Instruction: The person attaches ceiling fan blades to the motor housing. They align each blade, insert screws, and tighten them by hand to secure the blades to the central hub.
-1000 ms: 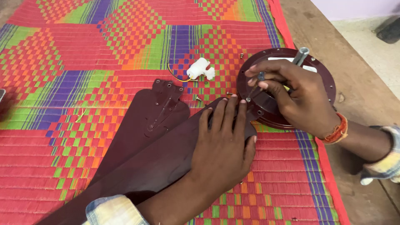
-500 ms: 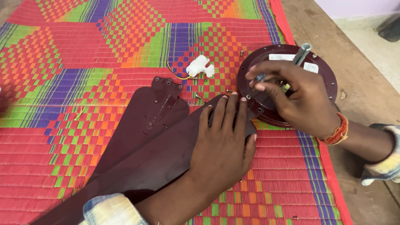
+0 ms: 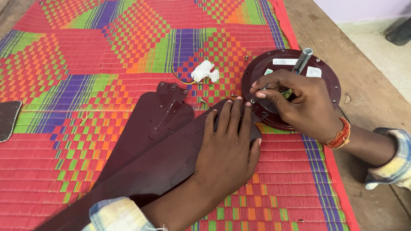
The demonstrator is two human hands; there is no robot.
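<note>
Head view: left hand (image 3: 229,147), palm down and fingers spread flat, pressing the root end of a dark maroon fan blade (image 3: 154,171) that lies across a woven mat (image 3: 85,55) of red, green and purple checks. Right hand (image 3: 295,102), fingertips pinched together on a small fastener, too small to make out, where that blade meets the round maroon fan motor housing (image 3: 325,81). Metal shaft (image 3: 303,60) rising from the housing. Second fan blade (image 3: 150,124) beside the first. White plastic connector (image 3: 204,71) with yellow wire just above. Loose screw (image 3: 202,101) near the blades.
</note>
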